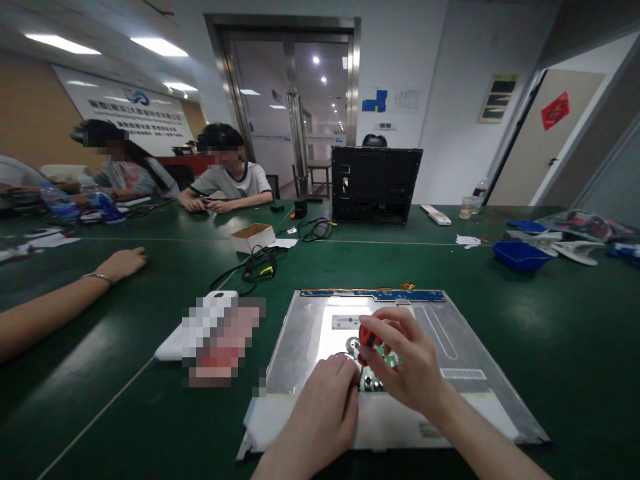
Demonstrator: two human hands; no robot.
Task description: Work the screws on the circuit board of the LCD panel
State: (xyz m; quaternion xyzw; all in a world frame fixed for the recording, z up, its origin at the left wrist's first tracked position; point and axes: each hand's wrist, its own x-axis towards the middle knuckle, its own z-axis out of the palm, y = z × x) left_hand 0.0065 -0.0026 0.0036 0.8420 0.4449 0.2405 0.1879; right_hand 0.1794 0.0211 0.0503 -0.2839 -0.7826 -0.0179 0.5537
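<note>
A flat metal display panel (470, 347) lies on the green table in front of me, with a blue circuit strip (425, 295) along its far edge. My right hand (413, 357) grips the red-and-black handle of a screwdriver (369, 335), its shaft pointing down at a small green circuit board (373, 383) on the panel. Close beside the shaft, my left hand (327, 397) rests on the panel with its fingers curled together. Whatever those fingers pinch is hidden from view. Both hands cover part of the board.
Left of the panel are a white device (173, 343) and a co-worker's forearm (65, 297). Black cables (257, 263) and an open cardboard box (254, 237) sit beyond. A black monitor back (377, 183) stands at the far side; a blue tray (520, 255) lies right.
</note>
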